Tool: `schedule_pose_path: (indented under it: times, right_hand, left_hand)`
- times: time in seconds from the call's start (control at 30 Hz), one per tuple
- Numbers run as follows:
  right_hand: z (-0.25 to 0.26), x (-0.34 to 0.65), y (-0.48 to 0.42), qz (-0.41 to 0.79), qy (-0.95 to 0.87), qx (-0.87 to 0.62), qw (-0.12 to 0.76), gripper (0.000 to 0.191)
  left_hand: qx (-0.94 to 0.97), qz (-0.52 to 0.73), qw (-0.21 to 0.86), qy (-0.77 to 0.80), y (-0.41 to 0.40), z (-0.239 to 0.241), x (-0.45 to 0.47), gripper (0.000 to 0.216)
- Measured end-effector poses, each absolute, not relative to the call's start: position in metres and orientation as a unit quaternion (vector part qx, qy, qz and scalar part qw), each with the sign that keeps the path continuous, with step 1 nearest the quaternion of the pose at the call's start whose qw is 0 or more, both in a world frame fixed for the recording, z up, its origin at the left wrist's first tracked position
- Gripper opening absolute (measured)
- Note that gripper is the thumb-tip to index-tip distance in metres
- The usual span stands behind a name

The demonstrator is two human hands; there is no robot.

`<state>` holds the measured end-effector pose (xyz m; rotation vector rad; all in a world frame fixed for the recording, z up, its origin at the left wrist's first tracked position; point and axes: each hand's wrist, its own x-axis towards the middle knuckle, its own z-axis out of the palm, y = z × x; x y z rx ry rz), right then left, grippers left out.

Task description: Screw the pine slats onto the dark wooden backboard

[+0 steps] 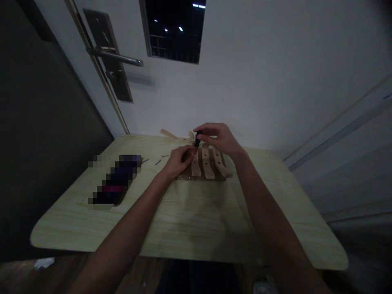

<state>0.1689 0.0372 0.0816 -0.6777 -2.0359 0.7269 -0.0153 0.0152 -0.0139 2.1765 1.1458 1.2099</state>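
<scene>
My right hand (216,136) grips a short black handle, which looks like a screwdriver (197,139), held nearly upright with its lower end pointing down. Close below it, my left hand (180,160) has its fingers bent together at the top of the leftmost wooden strip (196,168); what they pinch, if anything, is hidden. Two more curved strips with holes, a middle wooden strip (208,165) and a right wooden strip (221,164), lie side by side across a brown board (183,175). Behind my hands, another light wooden strip (171,134) angles out to the left.
Several loose screws (158,162) lie on the pale wood-grain table (196,220) left of the board. A blurred-out phone-like object (118,181) rests farther left. A white door (260,73) with a metal handle (118,57) stands directly behind the table.
</scene>
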Motion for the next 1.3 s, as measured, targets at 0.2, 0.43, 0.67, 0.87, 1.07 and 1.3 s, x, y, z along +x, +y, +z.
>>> schedule_pose_path:
  times: [0.2,0.43,0.67,0.87,1.07,1.3]
  right_hand:
    - [0.071,0.164,0.048,0.302,-0.776,-0.289,0.471,0.032]
    - [0.072,0.164,0.049,0.304,-0.821,-0.260,0.407,0.027]
    - [0.083,0.176,0.043,0.259,-0.854,-0.262,0.367,0.034]
    - [0.078,0.168,0.046,0.152,-0.841,-0.319,0.410,0.021]
    - [0.078,0.171,0.043,0.133,-0.847,-0.335,0.390,0.033]
    - [0.092,0.172,0.034,0.155,-0.871,-0.291,0.364,0.035]
  left_hand:
    - [0.777,0.428,0.195,0.419,0.014,-0.013,-0.015,0.032]
    - [0.773,0.430,0.200,0.422,0.014,-0.016,-0.016,0.035]
    - [0.773,0.436,0.204,0.414,0.013,-0.015,-0.016,0.034]
    - [0.776,0.434,0.191,0.416,0.013,-0.015,-0.015,0.033]
    - [0.777,0.432,0.189,0.416,0.013,-0.016,-0.014,0.033]
    - [0.775,0.434,0.192,0.417,0.015,-0.018,-0.015,0.033]
